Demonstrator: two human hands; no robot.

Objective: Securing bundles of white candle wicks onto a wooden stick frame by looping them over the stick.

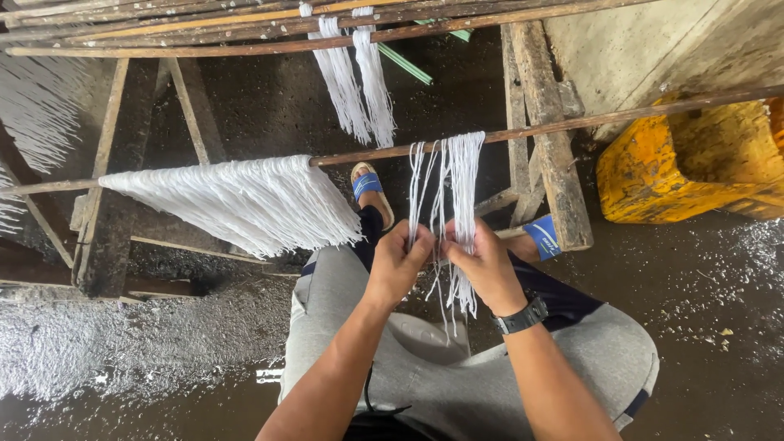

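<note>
White noodle strands (457,188) hang in one thin bunch over one long wooden rod (572,124), and both hands pinch them: the left hand (398,263) closed on strands at its fingertips, the right hand (482,265), at three o'clock of it, closed on the neighbouring strands. At nine o'clock one wide noodle sheet (237,200) drapes the same rod; at twelve o'clock two bunches (358,82) hang from upper rods. One yellow tub (686,167) sits at two o'clock, and two blue sandals (369,189) show below.
</note>
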